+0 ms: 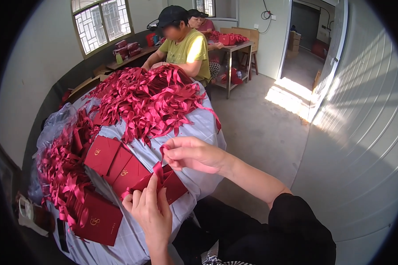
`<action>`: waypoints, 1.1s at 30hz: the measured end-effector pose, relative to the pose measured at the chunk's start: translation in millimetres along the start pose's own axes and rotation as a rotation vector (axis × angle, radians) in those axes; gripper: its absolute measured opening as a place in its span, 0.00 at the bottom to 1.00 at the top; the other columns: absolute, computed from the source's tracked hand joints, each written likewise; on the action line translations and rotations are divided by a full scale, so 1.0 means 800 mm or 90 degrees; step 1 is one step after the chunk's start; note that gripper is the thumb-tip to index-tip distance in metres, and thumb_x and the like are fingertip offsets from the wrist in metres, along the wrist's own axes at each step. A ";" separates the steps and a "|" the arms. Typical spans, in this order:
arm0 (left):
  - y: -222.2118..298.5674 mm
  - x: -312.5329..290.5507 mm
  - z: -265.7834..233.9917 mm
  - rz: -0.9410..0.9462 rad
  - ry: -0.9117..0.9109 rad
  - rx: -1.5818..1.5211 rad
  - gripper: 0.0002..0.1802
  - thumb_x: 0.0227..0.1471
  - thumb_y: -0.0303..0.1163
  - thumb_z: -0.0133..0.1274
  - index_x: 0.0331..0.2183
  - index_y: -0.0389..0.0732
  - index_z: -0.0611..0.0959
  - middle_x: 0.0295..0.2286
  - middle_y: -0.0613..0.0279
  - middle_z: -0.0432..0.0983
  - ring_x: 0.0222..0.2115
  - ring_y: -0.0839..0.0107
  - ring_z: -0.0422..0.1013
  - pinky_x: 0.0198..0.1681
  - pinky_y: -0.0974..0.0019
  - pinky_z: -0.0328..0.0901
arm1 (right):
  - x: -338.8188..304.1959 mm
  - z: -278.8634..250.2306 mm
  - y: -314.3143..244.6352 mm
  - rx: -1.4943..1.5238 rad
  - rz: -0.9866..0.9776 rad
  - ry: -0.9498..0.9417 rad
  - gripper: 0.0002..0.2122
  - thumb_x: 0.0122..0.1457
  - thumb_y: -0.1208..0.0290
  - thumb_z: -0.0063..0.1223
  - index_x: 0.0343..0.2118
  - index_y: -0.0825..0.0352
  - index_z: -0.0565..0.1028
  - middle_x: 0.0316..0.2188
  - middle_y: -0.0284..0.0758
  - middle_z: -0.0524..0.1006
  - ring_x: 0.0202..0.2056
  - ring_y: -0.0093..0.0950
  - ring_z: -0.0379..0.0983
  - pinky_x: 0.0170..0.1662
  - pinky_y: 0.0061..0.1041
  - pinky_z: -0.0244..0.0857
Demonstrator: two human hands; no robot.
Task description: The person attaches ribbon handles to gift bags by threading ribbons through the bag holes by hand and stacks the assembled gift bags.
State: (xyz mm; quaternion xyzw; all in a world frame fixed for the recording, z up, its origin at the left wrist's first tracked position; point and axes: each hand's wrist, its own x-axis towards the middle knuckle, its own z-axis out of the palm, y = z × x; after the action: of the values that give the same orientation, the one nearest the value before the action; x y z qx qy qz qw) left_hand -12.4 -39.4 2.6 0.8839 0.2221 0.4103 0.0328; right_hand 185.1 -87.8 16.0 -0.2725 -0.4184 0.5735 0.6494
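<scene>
Here's the glossy crimson satin ribbon [158, 169], rising off a flat dark-red card pouch [176, 187] on the pale cloth-covered table [200, 129]: right hand [192, 155] pinching its upper end, left hand [151, 213] at its base, grip impossible to tell. Looks like mid-tying; next probably needs even tension. Beyond, a tangled red ribbon heap [150, 104].

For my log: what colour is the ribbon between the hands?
Crimson; the ribbon shows best in the head view.
</scene>
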 end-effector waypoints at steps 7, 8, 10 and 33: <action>-0.004 -0.007 0.000 0.031 0.023 0.027 0.21 0.47 0.26 0.55 0.46 0.39 0.77 0.22 0.65 0.73 0.24 0.68 0.65 0.42 0.63 0.53 | 0.014 -0.001 0.029 -0.043 -0.042 0.028 0.17 0.60 0.65 0.51 0.50 0.65 0.68 0.45 0.28 0.72 0.48 0.17 0.65 0.49 0.20 0.59; -0.003 -0.007 0.000 0.029 0.023 0.027 0.21 0.47 0.26 0.55 0.46 0.39 0.77 0.22 0.65 0.73 0.24 0.68 0.65 0.42 0.63 0.53 | 0.013 0.001 0.032 -0.034 -0.039 0.014 0.19 0.61 0.64 0.49 0.53 0.67 0.66 0.48 0.32 0.71 0.52 0.21 0.64 0.53 0.23 0.58; -0.004 -0.006 0.001 0.022 0.018 0.019 0.22 0.47 0.25 0.55 0.47 0.39 0.76 0.22 0.65 0.72 0.24 0.68 0.65 0.42 0.62 0.54 | 0.012 -0.005 0.034 -0.060 -0.023 -0.048 0.24 0.61 0.64 0.49 0.58 0.67 0.60 0.50 0.33 0.69 0.52 0.21 0.64 0.55 0.24 0.57; -0.006 0.001 -0.003 -0.001 -0.011 -0.023 0.35 0.45 0.25 0.56 0.57 0.38 0.66 0.19 0.66 0.68 0.23 0.70 0.63 0.39 0.65 0.53 | 0.023 0.012 0.036 -0.395 -0.015 -0.040 0.13 0.61 0.71 0.50 0.47 0.69 0.74 0.39 0.30 0.77 0.42 0.18 0.71 0.47 0.20 0.64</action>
State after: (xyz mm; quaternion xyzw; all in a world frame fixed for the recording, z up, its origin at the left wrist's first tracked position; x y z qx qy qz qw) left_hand -15.2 -34.5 3.6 0.8867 0.2148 0.4063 0.0507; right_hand 161.5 -65.4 1.2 -0.4349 -0.5964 0.4193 0.5285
